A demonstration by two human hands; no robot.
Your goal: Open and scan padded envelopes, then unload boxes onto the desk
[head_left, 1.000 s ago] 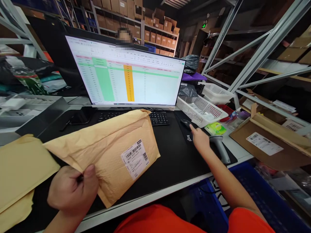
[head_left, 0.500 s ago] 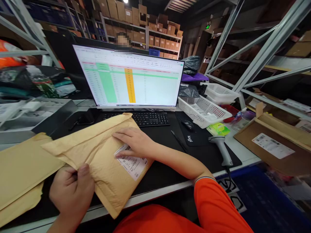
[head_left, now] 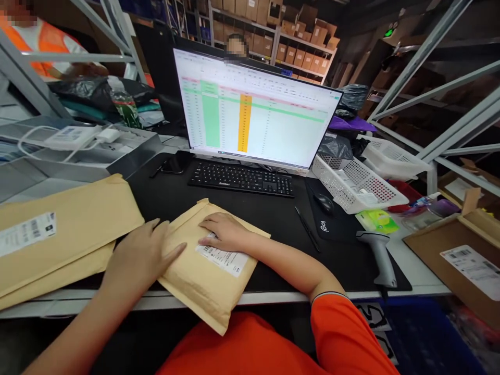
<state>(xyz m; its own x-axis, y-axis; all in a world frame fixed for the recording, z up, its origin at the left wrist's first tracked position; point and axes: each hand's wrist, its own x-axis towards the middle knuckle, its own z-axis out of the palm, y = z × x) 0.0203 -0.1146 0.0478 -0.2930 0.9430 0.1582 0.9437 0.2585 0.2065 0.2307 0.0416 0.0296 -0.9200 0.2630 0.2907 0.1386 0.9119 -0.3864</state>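
Note:
A yellow padded envelope (head_left: pixel 195 286) lies tilted on the black desk mat, its near corner sticking out past the desk's front edge. My right hand (head_left: pixel 224 233) rests flat on it with fingers stretched, partly covering the white shipping label (head_left: pixel 230 262). At the envelope's left edge is my left hand (head_left: pixel 142 252), its fingers extended and its thumb reaching over the paper. It grips nothing. Left of that hand lie more padded envelopes (head_left: pixel 89 208), overlapping; the upper one bears a barcode label (head_left: pixel 29 234).
Behind the envelope are a keyboard (head_left: pixel 238 179) and a monitor (head_left: pixel 258 114) with a spreadsheet. To the right lie a pen (head_left: pixel 307 229), a mouse (head_left: pixel 324 204), a barcode scanner (head_left: pixel 378 258), a white basket (head_left: pixel 359 190) and a carton (head_left: pixel 449 260). A person in an orange vest (head_left: pixel 50 44) is at far left.
My left hand has gone from pinching the envelope's edge to stretched fingers. The envelope has come down flatter onto the desk, uncovering the keyboard. The view has swung left.

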